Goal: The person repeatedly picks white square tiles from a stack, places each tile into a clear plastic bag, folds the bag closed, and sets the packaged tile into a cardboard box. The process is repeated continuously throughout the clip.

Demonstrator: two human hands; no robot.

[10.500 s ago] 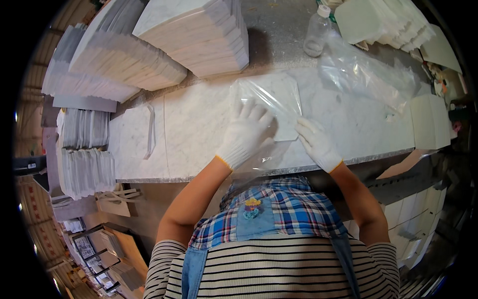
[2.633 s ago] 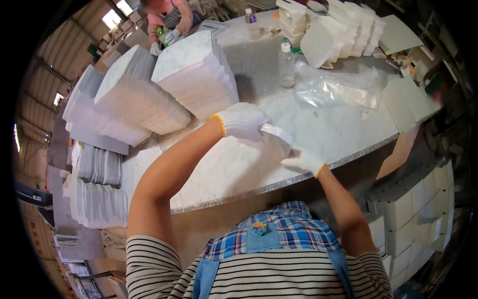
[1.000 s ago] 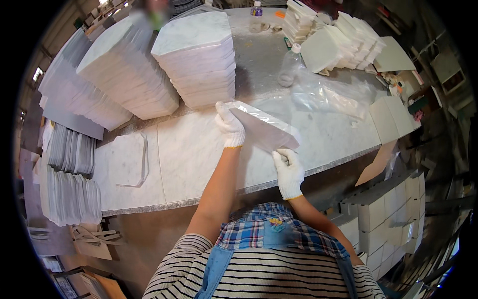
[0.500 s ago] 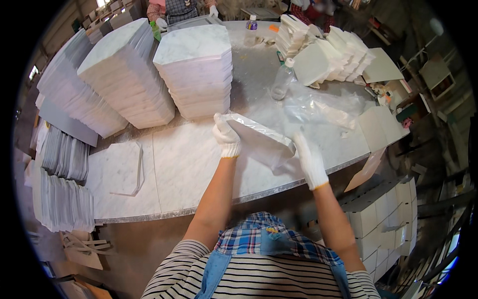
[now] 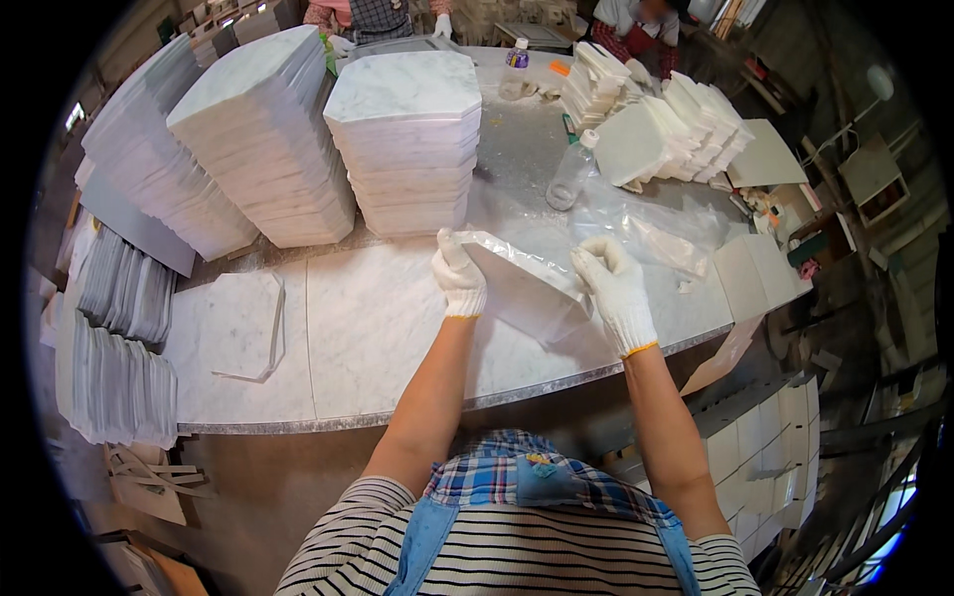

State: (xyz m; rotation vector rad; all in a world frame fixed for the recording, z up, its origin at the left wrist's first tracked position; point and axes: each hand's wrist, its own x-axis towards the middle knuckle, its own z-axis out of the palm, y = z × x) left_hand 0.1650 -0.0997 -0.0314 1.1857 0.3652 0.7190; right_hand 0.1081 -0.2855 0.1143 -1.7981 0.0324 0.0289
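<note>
A: Grip?

B: Left hand (image 5: pixel 460 276) closed on the left end of the wrapped tile (image 5: pixel 522 283), tilted over the slab top (image 5: pixel 378 333). Right hand (image 5: pixel 613 288) curled at the tile's right end; cannot tell whether it pinches the film (image 5: pixel 566 318).

A: Obstructions?

B: Tall tile stack (image 5: pixel 407 149) just beyond the left hand. Beyond the right: clear bottle (image 5: pixel 570 174), crumpled plastic (image 5: pixel 656 228). Clipped-corner tile (image 5: pixel 241 323) lying flat, well left.
</note>
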